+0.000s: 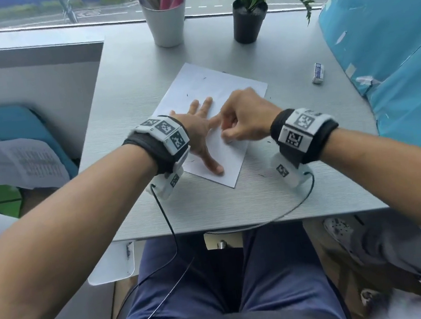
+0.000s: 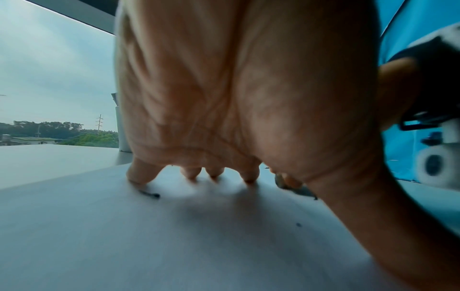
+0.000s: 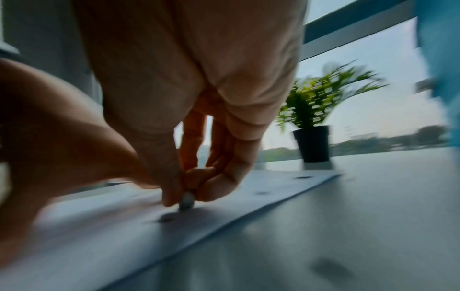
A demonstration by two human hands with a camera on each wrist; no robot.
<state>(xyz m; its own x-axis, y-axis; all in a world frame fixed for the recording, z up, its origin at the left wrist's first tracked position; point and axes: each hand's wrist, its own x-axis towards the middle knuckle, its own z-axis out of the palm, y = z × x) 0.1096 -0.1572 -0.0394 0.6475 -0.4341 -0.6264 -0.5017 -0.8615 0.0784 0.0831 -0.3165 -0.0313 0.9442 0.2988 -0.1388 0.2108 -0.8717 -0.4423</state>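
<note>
A white sheet of paper point(image 1: 202, 85) lies slantwise on the grey table point(image 1: 210, 207). My left hand point(image 1: 200, 119) rests on the sheet with straight, spread fingers; in the left wrist view its fingertips point(image 2: 214, 175) touch the paper point(image 2: 174, 236). My right hand point(image 1: 227, 135) hovers over the sheet's near right part, fingers curled. In the right wrist view, blurred by motion, the right hand point(image 3: 189, 195) pinches a small pale grey piece point(image 3: 186, 199) between thumb and fingers, its tip against the paper point(image 3: 286, 187). Small dark crumbs point(image 2: 149, 195) are scattered over the sheet.
A boxed white eraser point(image 1: 318, 73) lies at the table's right. A grey cup of pens point(image 1: 166, 23) and a potted fern point(image 1: 248, 20) stand at the back by the window. Blue wrapped material point(image 1: 391, 55) borders the right side. Wrist cables hang over the near table edge.
</note>
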